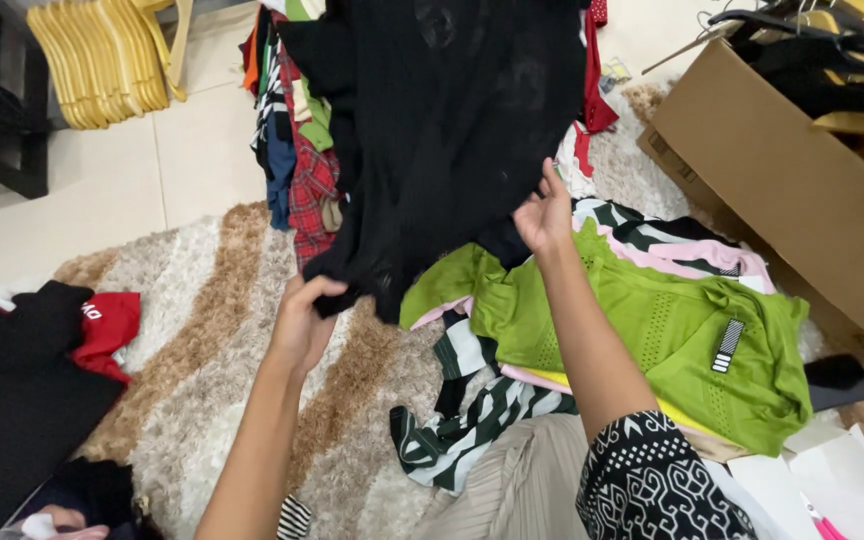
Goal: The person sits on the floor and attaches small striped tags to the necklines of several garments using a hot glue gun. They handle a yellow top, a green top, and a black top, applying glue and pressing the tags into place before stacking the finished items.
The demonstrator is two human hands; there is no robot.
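Above the striped shag rug (202, 330): black knit garment (442, 130), long axis hanging from 12 down to 6 o'clock. Left hand (302, 320) pinches its lower hem at 7 o'clock; right hand (544, 215) pinches its edge at 4 o'clock. Green shirt (672, 340) lies below.

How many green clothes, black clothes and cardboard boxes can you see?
Green clothes: 2, the big green shirt and a green piece in the hanging pile
Black clothes: 2, the held black garment and the folded black one
Cardboard box: 1
Total: 5
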